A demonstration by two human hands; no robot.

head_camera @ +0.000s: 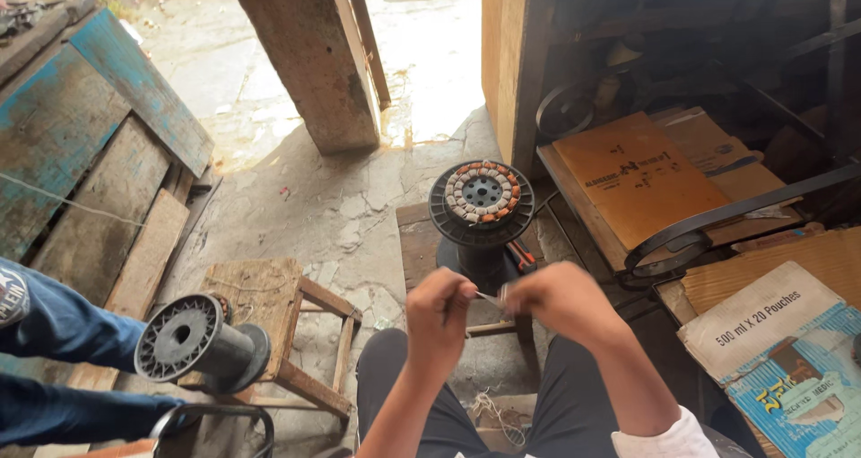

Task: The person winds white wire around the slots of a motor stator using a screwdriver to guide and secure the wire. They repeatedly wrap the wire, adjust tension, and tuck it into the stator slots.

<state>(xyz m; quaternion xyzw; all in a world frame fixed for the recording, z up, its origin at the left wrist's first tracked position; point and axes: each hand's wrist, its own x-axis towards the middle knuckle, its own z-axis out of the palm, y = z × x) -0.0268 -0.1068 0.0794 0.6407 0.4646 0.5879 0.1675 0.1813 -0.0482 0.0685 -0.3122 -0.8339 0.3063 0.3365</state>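
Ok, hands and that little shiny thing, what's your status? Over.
Left hand and right hand both pinching a small thin metal piece. Black spool stands just beyond. Nothing between them.

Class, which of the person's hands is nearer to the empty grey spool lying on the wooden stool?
Left. The left hand is right of the grey spool; the right hand is farther right, beyond it.

Both hands met above the lap, the left hand and right hand pinching a small pale strip between their fingertips. Just beyond them a black spool stood upright on a wooden block. Another black spool lay on its side on a wooden stool. Cardboard boxes sat at the right.
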